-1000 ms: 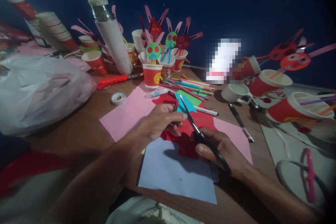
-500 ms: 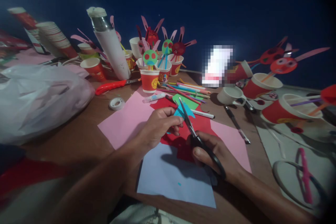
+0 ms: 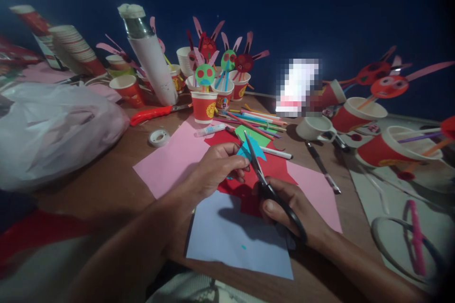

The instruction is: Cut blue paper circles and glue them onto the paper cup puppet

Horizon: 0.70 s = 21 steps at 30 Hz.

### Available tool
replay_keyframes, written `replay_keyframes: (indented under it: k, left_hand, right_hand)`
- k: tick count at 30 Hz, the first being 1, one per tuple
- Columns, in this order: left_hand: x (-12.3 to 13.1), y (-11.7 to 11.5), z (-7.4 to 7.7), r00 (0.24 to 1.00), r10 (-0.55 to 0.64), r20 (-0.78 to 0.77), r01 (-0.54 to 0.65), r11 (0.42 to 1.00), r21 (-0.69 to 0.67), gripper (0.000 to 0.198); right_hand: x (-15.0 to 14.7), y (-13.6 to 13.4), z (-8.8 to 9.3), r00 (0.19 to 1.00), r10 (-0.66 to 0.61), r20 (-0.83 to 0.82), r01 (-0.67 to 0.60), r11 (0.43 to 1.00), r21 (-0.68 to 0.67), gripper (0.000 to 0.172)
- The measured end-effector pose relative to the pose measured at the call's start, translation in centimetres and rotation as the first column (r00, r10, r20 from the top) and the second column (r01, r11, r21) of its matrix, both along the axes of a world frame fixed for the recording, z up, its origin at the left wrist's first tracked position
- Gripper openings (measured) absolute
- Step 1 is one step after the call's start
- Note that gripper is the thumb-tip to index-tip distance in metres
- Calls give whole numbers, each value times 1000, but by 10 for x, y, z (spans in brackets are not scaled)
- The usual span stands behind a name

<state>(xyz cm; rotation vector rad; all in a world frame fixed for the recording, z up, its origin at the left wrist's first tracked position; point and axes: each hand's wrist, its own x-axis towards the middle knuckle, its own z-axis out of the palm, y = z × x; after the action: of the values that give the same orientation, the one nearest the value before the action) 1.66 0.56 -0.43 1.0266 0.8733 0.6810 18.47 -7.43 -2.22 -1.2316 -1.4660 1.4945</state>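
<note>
Between thumb and fingers, my left hand (image 3: 222, 165) pinches a small piece of blue paper (image 3: 258, 147). My right hand (image 3: 287, 206) grips black-handled scissors (image 3: 256, 163), their blades pointing up and away from me across the blue paper. Whether the blades are cutting at this instant I cannot tell. Below the hands lie a red sheet (image 3: 280, 170), a pink sheet (image 3: 167, 161) and a pale blue-white sheet (image 3: 238, 246) with a tiny blue scrap on it. A green piece of paper (image 3: 254, 136) is just beyond the blades.
Coloured pencils (image 3: 252, 120) and a white marker (image 3: 279, 153) lie beyond the paper. Paper cups (image 3: 204, 106) with paper animal heads stand behind. A thermos (image 3: 151, 61), a plastic bag (image 3: 60, 132), red-handled scissors (image 3: 151, 115) and a tape roll (image 3: 159, 138) are left; a white mug (image 3: 314, 129) stands right.
The view has shifted very slightly. Both hands keep their hold on the blue paper and the scissors, with hardly any visible movement.
</note>
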Motion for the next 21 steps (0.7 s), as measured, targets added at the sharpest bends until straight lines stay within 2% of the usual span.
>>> replay_keyframes:
  k: [4,14,21]
  left_hand:
    - [0,0,0,1000,1,1,-1,1000,4,11]
    - [-1,1,0,1000,-1,-9,1,1000,12,10]
    - [-1,1,2,1000,6,-13,-6,1000,10,9]
  right_hand:
    - [0,-1,0,1000,-2,-8,2,1000,20,35]
    - [0,-2,1,999,-21,26,22,999,-33,42]
    - [-1,-1,0,1000,-16,-4,16,998,-67,40]
